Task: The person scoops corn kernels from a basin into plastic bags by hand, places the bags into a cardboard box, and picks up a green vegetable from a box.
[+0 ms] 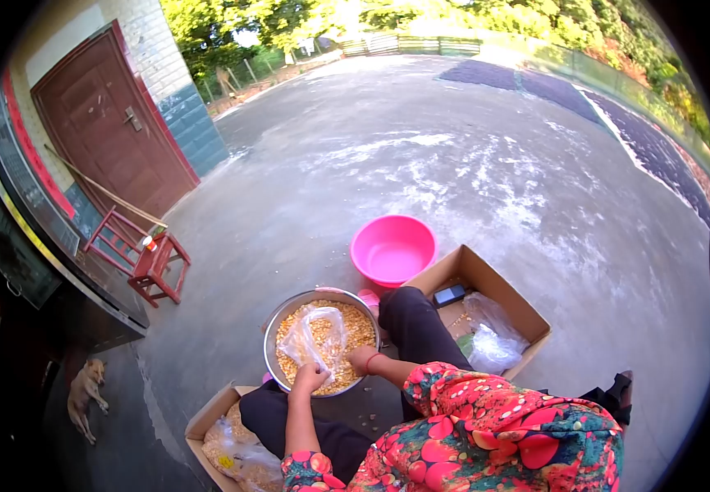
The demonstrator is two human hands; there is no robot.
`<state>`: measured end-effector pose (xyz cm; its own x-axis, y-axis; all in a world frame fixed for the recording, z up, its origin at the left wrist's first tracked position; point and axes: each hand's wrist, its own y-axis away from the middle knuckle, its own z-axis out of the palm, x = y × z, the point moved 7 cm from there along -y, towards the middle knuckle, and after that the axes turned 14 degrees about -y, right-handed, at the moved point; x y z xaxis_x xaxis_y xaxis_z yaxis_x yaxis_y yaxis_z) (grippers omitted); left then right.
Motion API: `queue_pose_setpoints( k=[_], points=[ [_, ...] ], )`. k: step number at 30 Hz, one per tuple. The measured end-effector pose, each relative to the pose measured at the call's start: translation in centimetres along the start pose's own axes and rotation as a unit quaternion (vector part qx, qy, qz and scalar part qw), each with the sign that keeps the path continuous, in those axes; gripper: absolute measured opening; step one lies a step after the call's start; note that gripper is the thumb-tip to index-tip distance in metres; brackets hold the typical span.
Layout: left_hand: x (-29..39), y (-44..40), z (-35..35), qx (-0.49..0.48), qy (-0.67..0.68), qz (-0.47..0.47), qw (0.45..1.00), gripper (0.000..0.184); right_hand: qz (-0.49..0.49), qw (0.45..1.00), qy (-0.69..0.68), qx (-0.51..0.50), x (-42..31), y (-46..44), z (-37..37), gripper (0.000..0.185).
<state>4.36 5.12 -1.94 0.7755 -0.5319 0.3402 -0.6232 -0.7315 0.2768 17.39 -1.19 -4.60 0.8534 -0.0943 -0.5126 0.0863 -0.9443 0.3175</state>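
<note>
A wide metal basin [269,343] full of yellow corn kernels [360,325] stands between my knees. On the kernels lies a clear plastic bag [299,334], its mouth toward me. My left hand [311,377] pinches the bag's near edge over the basin's front rim. Beside the bag's right side, my right hand [362,360] is low against the kernels with its fingers curled. What the right fingers hold, if anything, is too small to make out.
A pink tub [393,248] sits beyond the basin. To the right, a cardboard box [527,321] contains a dark phone-like device [449,295] and plastic bags. Another carton [199,426] at lower left holds bagged kernels. A dog [86,398] lies left, near a red wooden chair [155,261].
</note>
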Motion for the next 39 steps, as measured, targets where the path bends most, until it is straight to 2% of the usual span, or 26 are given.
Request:
queue_pose_setpoints(
  k=[2, 3, 5, 14, 19, 21, 24, 27, 31, 33, 35, 38, 39],
  points=[
    [-0.8, 0.5, -0.3, -0.022, -0.008, -0.003, 1.0, 0.033, -0.002, 0.999, -0.018, 0.047, -1.6, 0.2, -0.7, 0.026],
    [2.3, -0.2, 2.4, -0.03, 0.012, 0.006, 0.999, 0.033, 0.015, 0.999, -0.006, 0.036, 1.5, 2.2, -1.1, 0.026],
    [1.2, 0.5, 2.0, -0.06, 0.026, -0.024, 0.998, 0.033, 0.005, 0.999, -0.035, 0.035, 0.0, 2.0, -1.2, 0.026],
    [1.4, -0.1, 2.1, -0.035, 0.019, 0.014, 0.999, 0.028, 0.009, 1.0, -0.012, -0.001, 0.4, 1.0, -0.2, 0.023],
    [3.1, 0.1, 2.0, -0.052, 0.036, 0.014, 0.998, 0.017, 0.021, 0.999, -0.022, 0.017, -0.3, 1.7, -1.2, 0.024],
    [3.6, -0.5, 2.4, -0.031, 0.015, 0.048, 0.998, 0.017, 0.032, 0.999, -0.024, 0.022, -0.3, 2.2, -1.6, 0.024],
    [4.8, -0.1, 1.9, -0.034, 0.086, 0.017, 0.996, 0.018, 0.025, 0.999, -0.023, 0.01, 0.1, 1.5, -0.7, 0.024],
    [4.5, -0.1, 2.8, -0.051, 0.034, 0.049, 0.997, 0.017, 0.028, 0.999, -0.025, 0.017, 0.0, 1.5, -0.8, 0.024],
    [4.7, 0.7, 1.7, -0.063, 0.05, 0.023, 0.997, 0.017, 0.026, 0.999, -0.02, 0.007, -0.3, 1.7, -1.1, 0.025],
    [4.6, 0.8, 0.8, -0.05, 0.075, -0.011, 0.996, 0.021, 0.023, 0.999, -0.022, 0.009, -0.3, 1.8, -1.3, 0.025],
    [4.2, 0.6, 0.5, -0.027, 0.046, 0.005, 0.999, 0.024, 0.021, 0.999, -0.024, 0.011, -0.5, 2.1, -1.5, 0.025],
    [3.1, 0.1, -0.9, 0.103, 0.002, -0.002, 0.995, 0.025, 0.022, 0.999, -0.031, 0.018, -0.3, 2.0, -1.5, 0.024],
    [2.1, -0.6, -0.3, 0.103, 0.002, -0.002, 0.995, 0.025, 0.026, 0.999, -0.031, 0.024, -0.2, 1.9, -1.4, 0.025]
  ],
)
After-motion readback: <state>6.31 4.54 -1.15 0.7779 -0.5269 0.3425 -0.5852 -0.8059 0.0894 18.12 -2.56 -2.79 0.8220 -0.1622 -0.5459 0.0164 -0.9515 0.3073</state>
